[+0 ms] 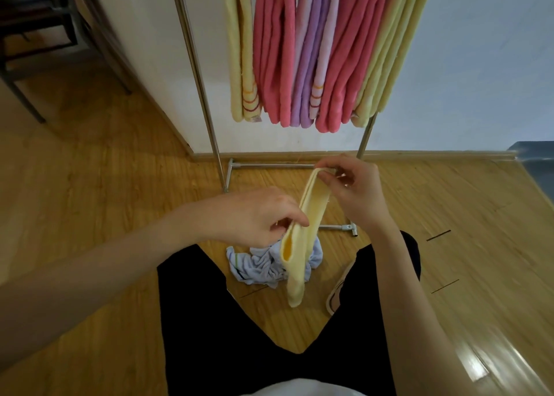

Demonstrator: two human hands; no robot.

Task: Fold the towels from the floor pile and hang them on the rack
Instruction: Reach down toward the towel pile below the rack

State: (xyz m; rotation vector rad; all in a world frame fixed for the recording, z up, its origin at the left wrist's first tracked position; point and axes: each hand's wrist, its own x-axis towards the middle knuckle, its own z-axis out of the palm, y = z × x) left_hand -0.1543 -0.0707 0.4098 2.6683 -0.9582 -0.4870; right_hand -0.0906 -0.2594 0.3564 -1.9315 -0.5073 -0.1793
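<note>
While pinched at both ends above the wooden floor [90, 185], folded yellow towel [302, 230] stretched between left hand [254, 215] and right hand [353, 191], crumpled pale blue towel [257, 263] below, rack [207, 95] beyond, hung with yellow, pink, lilac towels.

Wooden plank floor [105, 185]: honey-coloured, glossy, with glare at lower right. White wall [464, 65]: behind the scene, edged by a wooden skirting board [419, 156] along its base. Dark-framed chair [36, 35]: upper left, its legs standing on the floor. Blue object [536, 167]: at the right edge, only partly visible, kind not discernible. Black trousers [204, 320]: on the person's legs, spread apart at the bottom. Light shoe [337, 290]: beside the right leg, on the floor.
</note>
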